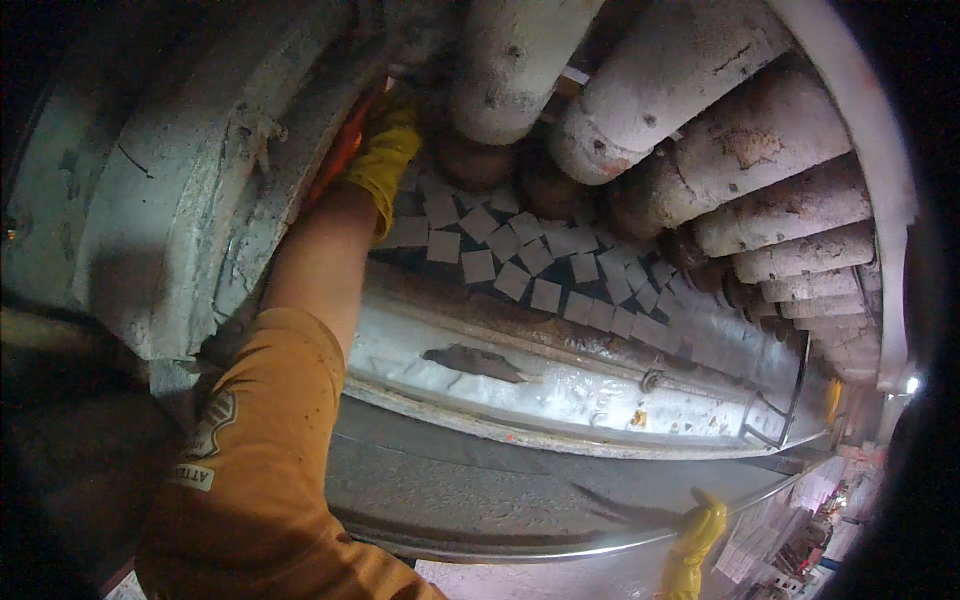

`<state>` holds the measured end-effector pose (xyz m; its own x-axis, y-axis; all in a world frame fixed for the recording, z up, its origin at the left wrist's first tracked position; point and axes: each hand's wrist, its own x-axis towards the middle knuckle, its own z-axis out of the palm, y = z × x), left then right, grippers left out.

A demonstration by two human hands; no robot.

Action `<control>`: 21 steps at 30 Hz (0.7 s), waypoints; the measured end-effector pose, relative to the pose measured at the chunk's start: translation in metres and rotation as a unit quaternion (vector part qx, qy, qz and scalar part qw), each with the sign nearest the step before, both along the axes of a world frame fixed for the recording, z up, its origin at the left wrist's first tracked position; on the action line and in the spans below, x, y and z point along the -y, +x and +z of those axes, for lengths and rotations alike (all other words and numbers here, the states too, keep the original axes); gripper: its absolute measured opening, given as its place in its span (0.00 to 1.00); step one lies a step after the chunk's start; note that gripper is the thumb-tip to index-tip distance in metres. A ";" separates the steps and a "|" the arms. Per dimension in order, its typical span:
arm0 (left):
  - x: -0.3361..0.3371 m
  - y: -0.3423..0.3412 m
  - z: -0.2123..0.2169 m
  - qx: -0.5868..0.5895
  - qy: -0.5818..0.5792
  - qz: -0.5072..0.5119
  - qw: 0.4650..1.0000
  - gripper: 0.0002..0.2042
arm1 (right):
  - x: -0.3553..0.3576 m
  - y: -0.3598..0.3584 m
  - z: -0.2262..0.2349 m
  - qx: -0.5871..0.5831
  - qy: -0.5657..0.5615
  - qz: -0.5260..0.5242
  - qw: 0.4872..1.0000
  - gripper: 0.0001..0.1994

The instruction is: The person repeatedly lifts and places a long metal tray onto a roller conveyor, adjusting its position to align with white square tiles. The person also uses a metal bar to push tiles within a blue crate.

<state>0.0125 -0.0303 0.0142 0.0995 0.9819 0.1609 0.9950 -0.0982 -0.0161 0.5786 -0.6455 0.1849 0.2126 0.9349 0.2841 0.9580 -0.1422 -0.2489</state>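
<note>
My left arm, in an orange-brown sleeve, reaches up and away into a deep recess. On my left hand (388, 150) is a yellow rubber glove. It is beside a narrow orange-red strip (345, 150) along a worn grey metal wall (195, 210). Shadow hides its fingertips, so I cannot make out whether it holds anything. At the lower right, my right hand (697, 545), gloved in yellow too, rests at a shiny metal rail (590, 550). Its fingers stretch past the rail, with nothing visible in them.
Thick, pale, crusted cylinders (680, 80) hang in a row overhead. Several light square pieces (545, 295) lie on a dark surface under them. A whitish trough (590, 390) with a dark patch runs alongside. Cluttered items (810, 530) and papers stand at the far right.
</note>
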 end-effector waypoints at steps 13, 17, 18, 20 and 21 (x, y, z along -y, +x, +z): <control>0.047 0.004 -0.087 0.113 0.216 -0.045 0.969 0.25 | 0.032 0.008 -0.041 0.024 0.045 0.040 0.998 0.28; 0.067 0.021 -0.084 0.122 0.124 -0.037 0.984 0.26 | 0.051 0.015 -0.055 -0.009 0.040 -0.050 0.998 0.32; 0.069 0.017 -0.085 0.123 0.125 -0.041 0.984 0.26 | 0.051 0.018 -0.056 -0.015 0.033 -0.049 0.998 0.31; 0.070 0.011 -0.087 0.127 0.128 -0.053 0.982 0.27 | 0.052 0.022 -0.060 -0.016 0.028 -0.037 0.999 0.30; 0.065 0.010 -0.085 0.127 0.097 -0.040 0.986 0.26 | 0.048 0.023 -0.059 -0.007 0.033 -0.026 0.999 0.29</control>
